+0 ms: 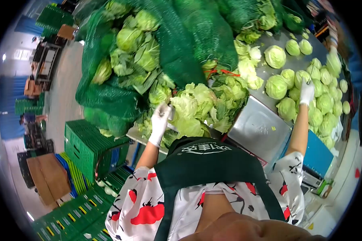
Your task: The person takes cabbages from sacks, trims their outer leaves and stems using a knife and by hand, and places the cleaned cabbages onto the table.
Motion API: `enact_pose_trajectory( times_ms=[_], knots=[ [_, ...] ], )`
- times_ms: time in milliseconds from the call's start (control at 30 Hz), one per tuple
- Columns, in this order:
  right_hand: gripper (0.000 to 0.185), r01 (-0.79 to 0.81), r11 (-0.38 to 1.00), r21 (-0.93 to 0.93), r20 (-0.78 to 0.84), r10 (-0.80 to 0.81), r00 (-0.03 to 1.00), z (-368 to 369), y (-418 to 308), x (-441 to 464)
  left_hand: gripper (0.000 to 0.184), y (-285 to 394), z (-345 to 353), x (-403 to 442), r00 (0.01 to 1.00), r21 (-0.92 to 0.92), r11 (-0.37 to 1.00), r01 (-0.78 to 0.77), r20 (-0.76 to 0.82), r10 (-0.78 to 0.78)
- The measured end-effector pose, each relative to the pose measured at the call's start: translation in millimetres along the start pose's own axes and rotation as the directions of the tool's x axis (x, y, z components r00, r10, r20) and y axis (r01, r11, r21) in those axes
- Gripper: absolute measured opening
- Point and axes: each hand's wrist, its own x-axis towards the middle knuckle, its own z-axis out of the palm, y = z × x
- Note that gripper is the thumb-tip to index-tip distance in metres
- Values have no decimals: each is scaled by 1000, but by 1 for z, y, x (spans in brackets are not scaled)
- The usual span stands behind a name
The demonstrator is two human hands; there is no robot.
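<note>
My left hand [160,121], in a white glove, is closed beside loose pale cabbage leaves [191,108]. A small greyish edge shows at its fingers; what it is I cannot make out. Further right, my right hand [307,93], also gloved, reaches over a pile of trimmed cabbages [324,103]. Its fingers look closed, and a thin dark line rises from them among the heads. A trimmed cabbage [276,87] lies to the left of that hand. Between my arms sits a flat metal plate [260,127].
Green mesh sacks [205,32] of cabbages fill the far side. Untrimmed cabbages [129,39] spill from the left sack. Green crates [79,146] and a cardboard box [48,178] stand at left. Another person's arm [332,30] reaches in at top right. A blue panel [315,154] lies near my right elbow.
</note>
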Motion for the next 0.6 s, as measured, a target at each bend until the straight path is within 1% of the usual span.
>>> enact_pose_trajectory(
  times_ms=[33, 67, 133, 167, 200, 233, 267, 300, 333, 400, 433, 467, 500, 533, 600],
  knots=[
    [52, 42, 993, 113, 7, -43, 999, -7, -21, -25, 59, -5, -7, 7, 988, 137, 989, -64, -128, 81],
    [50, 77, 971, 225, 9, -81, 997, -12, -40, -50, 62, -10, -12, 15, 956, 280, 954, -108, -236, 177],
    [47, 75, 839, 539, 110, -159, 981, -11, -80, -111, 68, -25, -19, 39, 937, 342, 939, 18, -334, 104],
    [45, 90, 771, 630, 142, -228, 963, -2, -97, -140, 72, -33, -20, 51, 943, 448, 894, 6, -300, 144],
    [44, 97, 693, 714, 163, -299, 940, 4, -114, -167, 85, -22, -17, 53, 956, 564, 821, -89, -184, 230],
    [43, 55, 729, 682, 258, -311, 915, -4, -136, -195, 92, -5, -15, 54, 941, 728, 650, -220, -16, 337],
    [41, 16, 766, 642, 352, -314, 882, -12, -156, -221, 100, 10, -14, 56, 902, 830, 434, -350, 172, 397],
    [38, 3, 739, 674, 385, -354, 852, -9, -168, -243, 107, 18, -14, 58, 906, 831, 392, -395, 281, 317],
    [35, -11, 712, 702, 414, -395, 820, -3, -178, -264, 107, 26, -16, 62, 906, 871, 294, -392, 311, 287],
    [31, 30, 702, 711, 432, -470, 770, -3, -200, -297, 108, 18, -27, 86, 938, 884, 314, -346, 323, 126],
    [30, -4, 679, 734, 452, -484, 750, 3, -206, -312, 106, 19, -32, 92, 925, 872, 316, -375, 328, 193],
    [29, -40, 655, 754, 471, -498, 728, 11, -210, -325, 101, 20, -35, 97, 920, 840, 376, -392, 348, 181],
    [28, -25, 645, 764, 466, -524, 713, 9, -218, -334, 100, 24, -38, 98, 925, 825, 418, -380, 350, 150],
    [28, -133, 652, 746, 552, -494, 671, -2, -226, -342, 99, 26, -41, 99, 928, 810, 458, -367, 352, 121],
    [26, -62, 676, 734, 532, -516, 671, -4, -232, -350, 101, 20, -47, 95, 931, 731, 584, -354, 334, 146]
  ],
)
